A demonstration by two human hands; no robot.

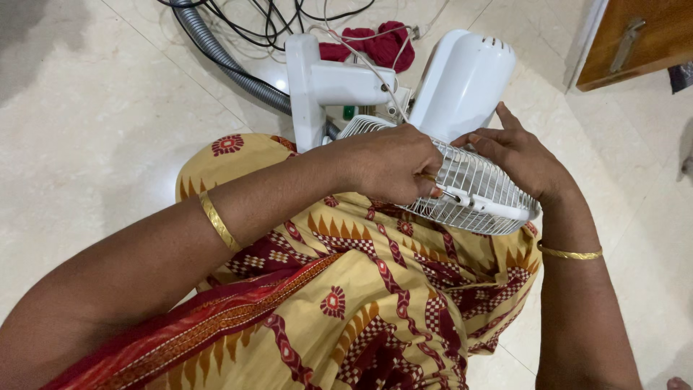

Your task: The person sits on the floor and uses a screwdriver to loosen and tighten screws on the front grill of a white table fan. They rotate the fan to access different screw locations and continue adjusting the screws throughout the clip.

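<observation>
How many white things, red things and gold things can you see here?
White: 1, the table fan with its wire grille, held by the left hand and right hand.
Red: 1, the cloth behind the fan.
Gold: 2, bangles.
Total: 4

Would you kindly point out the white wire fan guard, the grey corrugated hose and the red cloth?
white wire fan guard (pixel 476 189), head view, on its wire grille.
grey corrugated hose (pixel 224 61), head view, on its ribbed middle stretch.
red cloth (pixel 386 45), head view, on its bunched centre.
</observation>
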